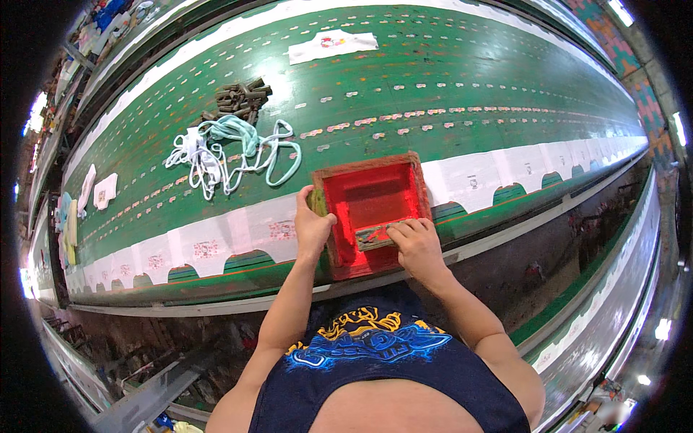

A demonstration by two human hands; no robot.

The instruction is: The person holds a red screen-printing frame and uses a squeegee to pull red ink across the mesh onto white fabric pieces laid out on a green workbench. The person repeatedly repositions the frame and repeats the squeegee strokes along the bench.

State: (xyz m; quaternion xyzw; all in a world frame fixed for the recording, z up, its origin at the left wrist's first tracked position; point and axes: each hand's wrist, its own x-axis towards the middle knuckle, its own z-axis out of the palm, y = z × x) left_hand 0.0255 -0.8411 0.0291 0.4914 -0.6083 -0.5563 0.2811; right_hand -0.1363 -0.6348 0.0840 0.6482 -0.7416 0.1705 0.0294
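Note:
A wooden screen printing frame (367, 165), its inside coated with red ink (348, 261), lies at the near edge of the green table, over the row of white cloth pieces (473, 175). My left hand (312, 229) grips the frame's left side, thumb over the rim; some of its fingers are hidden. Inside the frame, toward the near side, a flat squeegee (370, 241) smeared with red rests on the mesh. The fingers of my right hand (419, 245) are closed on its right end. Cloth under the frame is out of sight.
Beyond my left hand lie tangled white and light-blue cloth strips (249, 141) and a pile of dark tube-like pieces (242, 99). A printed white cloth piece (332, 45) lies farther back on the long green table (404, 76). Another long table (599, 325) runs at the right.

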